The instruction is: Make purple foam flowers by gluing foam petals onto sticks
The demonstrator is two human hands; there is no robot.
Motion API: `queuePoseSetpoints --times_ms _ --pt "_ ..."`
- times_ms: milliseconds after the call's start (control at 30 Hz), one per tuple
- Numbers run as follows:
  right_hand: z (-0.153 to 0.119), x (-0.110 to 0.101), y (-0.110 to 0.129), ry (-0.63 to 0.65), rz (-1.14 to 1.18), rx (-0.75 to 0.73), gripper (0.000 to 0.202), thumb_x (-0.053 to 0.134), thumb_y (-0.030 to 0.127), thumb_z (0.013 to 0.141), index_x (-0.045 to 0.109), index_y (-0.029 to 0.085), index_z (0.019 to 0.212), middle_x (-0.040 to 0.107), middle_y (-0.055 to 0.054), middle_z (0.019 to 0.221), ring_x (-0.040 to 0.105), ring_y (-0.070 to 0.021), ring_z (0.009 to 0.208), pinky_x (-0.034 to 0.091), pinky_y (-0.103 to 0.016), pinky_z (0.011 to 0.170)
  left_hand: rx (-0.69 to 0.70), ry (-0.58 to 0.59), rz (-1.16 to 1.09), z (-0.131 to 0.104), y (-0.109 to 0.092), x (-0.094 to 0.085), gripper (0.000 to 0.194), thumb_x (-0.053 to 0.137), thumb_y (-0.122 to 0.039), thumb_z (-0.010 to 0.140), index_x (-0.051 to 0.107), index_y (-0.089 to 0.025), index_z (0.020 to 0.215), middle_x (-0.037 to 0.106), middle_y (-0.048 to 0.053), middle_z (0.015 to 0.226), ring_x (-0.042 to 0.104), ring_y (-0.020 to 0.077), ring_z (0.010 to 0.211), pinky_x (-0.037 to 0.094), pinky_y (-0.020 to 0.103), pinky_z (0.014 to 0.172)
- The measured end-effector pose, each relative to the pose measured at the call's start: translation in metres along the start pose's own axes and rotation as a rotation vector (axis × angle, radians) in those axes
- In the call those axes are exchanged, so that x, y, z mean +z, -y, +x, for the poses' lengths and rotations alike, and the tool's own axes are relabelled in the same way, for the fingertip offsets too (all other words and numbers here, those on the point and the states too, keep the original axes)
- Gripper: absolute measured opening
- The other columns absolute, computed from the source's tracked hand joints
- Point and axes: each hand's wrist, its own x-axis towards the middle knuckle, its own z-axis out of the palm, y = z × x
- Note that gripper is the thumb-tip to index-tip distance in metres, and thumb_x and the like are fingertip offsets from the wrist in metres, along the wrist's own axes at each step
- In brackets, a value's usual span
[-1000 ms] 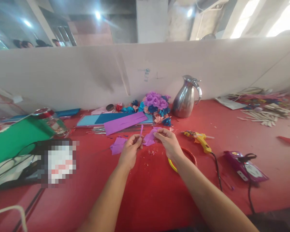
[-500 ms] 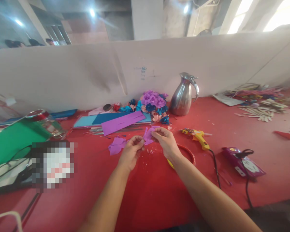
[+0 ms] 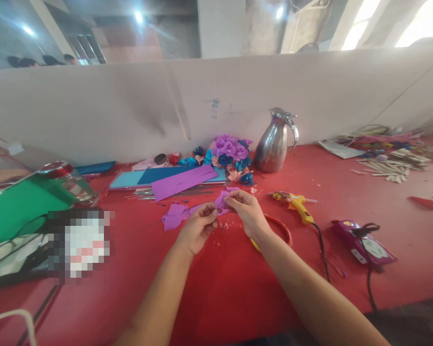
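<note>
Between my two hands is a small piece of purple crepe paper (image 3: 221, 198), partly covered by the fingers. My left hand (image 3: 201, 223) pinches its lower left edge with thumb and forefinger. On the other side, my right hand (image 3: 247, 209) grips it between thumb and fingertips. More cut purple paper pieces (image 3: 175, 216) lie on the table just left of my left hand. Behind the hands, a long purple paper strip (image 3: 184, 182) rests across blue sheets (image 3: 130, 179). Under my right wrist, a red ring-shaped roll (image 3: 286, 231) is partly hidden.
A bunch of purple, blue and pink paper flowers (image 3: 229, 153) stands at the back beside a steel jug (image 3: 273, 142). To the right lie a yellow glue gun (image 3: 296, 205) with a cord and a purple power box (image 3: 364, 244). A glass jar (image 3: 70, 182) is at left.
The purple piece has turned and folded between my fingers, and its thin upright strip no longer shows. Both hands stay in nearly the same place.
</note>
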Motion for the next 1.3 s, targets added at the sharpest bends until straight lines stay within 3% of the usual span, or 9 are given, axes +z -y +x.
queuePoseSetpoints --times_ms 767,1000,1300 --pt "-0.0059 0.0044 0.0036 0.076 -0.053 -0.062 0.022 0.072 0.036 0.066 0.060 0.019 0.075 0.070 -0.002 0.067 0.064 -0.0146 0.063 0.051 -0.029 0.065 -0.019 -0.047 0.002 0.0001 -0.0018 -0.0010 0.034 0.087 -0.017 0.052 0.063 -0.015 0.076 0.057 -0.005 0.064 0.049 0.0033 0.049 0.040 0.016 0.048" --pt "-0.0076 0.0052 0.0057 0.103 -0.049 -0.065 0.017 0.067 0.030 0.066 0.060 0.020 0.078 0.071 -0.002 0.071 0.065 -0.0154 0.064 0.050 -0.029 0.067 0.000 -0.046 0.023 0.0002 -0.0029 -0.0014 0.031 0.087 -0.018 0.051 0.064 -0.015 0.072 0.056 -0.005 0.060 0.048 0.0039 0.049 0.038 0.017 0.049" --pt "-0.0069 0.0033 0.0056 0.073 -0.085 -0.072 0.016 0.067 0.027 0.065 0.060 0.020 0.077 0.070 -0.002 0.071 0.064 -0.0150 0.066 0.049 -0.028 0.066 -0.012 -0.033 0.030 -0.0032 -0.0053 0.0025 0.033 0.088 -0.019 0.049 0.066 -0.014 0.073 0.056 -0.005 0.064 0.047 0.0031 0.050 0.038 0.017 0.049"
